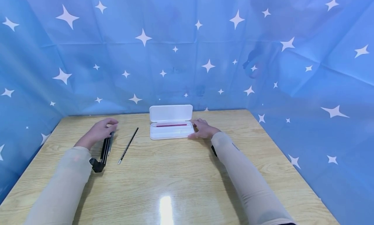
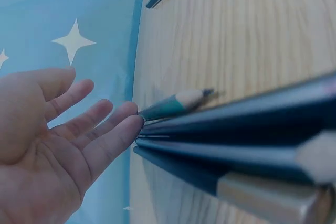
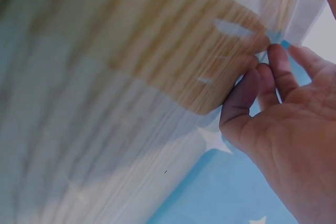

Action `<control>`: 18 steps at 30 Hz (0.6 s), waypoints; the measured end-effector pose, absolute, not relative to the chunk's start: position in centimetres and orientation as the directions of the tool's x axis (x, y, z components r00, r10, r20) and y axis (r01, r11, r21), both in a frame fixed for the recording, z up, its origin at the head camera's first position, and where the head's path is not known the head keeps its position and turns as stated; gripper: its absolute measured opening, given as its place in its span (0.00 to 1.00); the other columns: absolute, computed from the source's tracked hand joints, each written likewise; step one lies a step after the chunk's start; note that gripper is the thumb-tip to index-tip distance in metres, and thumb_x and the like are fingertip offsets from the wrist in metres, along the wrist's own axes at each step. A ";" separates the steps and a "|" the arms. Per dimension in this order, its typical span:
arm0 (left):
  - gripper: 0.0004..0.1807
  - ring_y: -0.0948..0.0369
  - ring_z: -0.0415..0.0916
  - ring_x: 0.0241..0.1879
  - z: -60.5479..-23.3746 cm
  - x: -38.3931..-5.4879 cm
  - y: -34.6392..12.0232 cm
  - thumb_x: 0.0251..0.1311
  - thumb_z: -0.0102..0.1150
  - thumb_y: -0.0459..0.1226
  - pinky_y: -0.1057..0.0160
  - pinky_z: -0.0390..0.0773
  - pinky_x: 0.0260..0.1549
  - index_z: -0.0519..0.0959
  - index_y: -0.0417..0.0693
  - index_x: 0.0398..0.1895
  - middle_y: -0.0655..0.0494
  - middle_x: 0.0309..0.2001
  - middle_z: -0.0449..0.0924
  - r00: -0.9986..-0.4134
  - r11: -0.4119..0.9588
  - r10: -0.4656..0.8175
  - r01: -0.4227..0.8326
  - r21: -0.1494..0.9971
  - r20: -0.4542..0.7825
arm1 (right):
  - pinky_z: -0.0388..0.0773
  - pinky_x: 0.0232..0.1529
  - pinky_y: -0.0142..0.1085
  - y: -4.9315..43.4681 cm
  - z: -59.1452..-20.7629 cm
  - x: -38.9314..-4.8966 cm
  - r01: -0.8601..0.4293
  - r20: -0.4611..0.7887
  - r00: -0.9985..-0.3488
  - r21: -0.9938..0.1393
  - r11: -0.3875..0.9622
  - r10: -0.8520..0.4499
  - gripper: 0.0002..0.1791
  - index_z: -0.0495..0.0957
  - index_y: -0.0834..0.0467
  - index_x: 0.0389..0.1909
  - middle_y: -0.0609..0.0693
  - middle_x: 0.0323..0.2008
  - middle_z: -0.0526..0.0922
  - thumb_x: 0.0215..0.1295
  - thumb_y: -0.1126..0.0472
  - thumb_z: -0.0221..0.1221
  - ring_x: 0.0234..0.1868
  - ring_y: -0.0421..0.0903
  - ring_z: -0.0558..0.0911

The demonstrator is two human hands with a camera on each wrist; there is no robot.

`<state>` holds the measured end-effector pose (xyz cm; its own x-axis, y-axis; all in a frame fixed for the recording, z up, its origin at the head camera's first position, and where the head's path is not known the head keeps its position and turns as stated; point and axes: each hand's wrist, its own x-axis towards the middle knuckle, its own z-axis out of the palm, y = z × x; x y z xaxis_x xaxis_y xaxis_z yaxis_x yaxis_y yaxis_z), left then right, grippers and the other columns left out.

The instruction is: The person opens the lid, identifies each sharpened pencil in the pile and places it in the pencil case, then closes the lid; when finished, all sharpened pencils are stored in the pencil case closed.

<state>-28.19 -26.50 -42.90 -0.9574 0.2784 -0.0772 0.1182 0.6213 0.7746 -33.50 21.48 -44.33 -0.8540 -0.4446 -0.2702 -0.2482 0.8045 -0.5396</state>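
Pale sleeves (image 1: 61, 184) nearest. Left hand (image 1: 98, 131), fingers spread, at dark pencils (image 1: 104, 150), left; sideways nudge could roll them. Right hand (image 1: 204, 131) at white pencil case (image 1: 170, 113), far middle; pinching, cannot tell.

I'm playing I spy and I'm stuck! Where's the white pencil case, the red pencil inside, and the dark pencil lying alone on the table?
White pencil case (image 1: 171, 113), head view: inside of its raised lid.
Red pencil (image 1: 172, 125), head view: middle of its length.
Dark pencil (image 1: 128, 145), head view: middle of its shaft.
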 end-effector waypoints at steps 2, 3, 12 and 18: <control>0.29 0.35 0.71 0.62 -42.9 -28.2 -26.3 0.82 0.39 0.44 0.43 0.78 0.55 0.59 0.31 0.74 0.27 0.68 0.63 -0.956 0.630 0.279 0.111 0.769 -0.091 | 0.57 0.72 0.56 21.5 -44.4 -33.5 -0.250 -0.270 -0.853 -0.541 0.803 -0.447 0.50 0.51 0.52 0.81 0.57 0.72 0.59 0.66 0.43 0.66 0.74 0.58 0.54; 0.29 0.35 0.72 0.61 -42.9 -28.3 -26.2 0.82 0.39 0.44 0.43 0.78 0.55 0.59 0.31 0.74 0.27 0.67 0.64 -0.956 0.635 0.280 0.113 0.764 -0.092 | 0.57 0.72 0.56 21.6 -44.5 -33.6 -0.252 -0.270 -0.853 -0.537 0.805 -0.447 0.50 0.51 0.51 0.81 0.57 0.73 0.59 0.66 0.42 0.66 0.74 0.58 0.54; 0.28 0.39 0.75 0.58 -43.3 -28.6 -25.4 0.81 0.42 0.44 0.45 0.80 0.49 0.63 0.35 0.74 0.30 0.68 0.65 -0.942 0.649 0.323 0.148 0.746 -0.094 | 0.57 0.72 0.58 21.8 -44.5 -33.7 -0.266 -0.264 -0.849 -0.534 0.802 -0.458 0.50 0.50 0.53 0.81 0.58 0.73 0.58 0.66 0.41 0.65 0.75 0.59 0.54; 0.26 0.39 0.76 0.58 -43.1 -28.7 -24.8 0.81 0.41 0.44 0.45 0.82 0.48 0.65 0.37 0.73 0.31 0.64 0.71 -0.942 0.635 0.328 0.168 0.754 -0.066 | 0.57 0.72 0.57 21.7 -44.5 -33.6 -0.261 -0.270 -0.848 -0.537 0.802 -0.457 0.50 0.50 0.53 0.81 0.58 0.73 0.58 0.67 0.43 0.65 0.74 0.59 0.54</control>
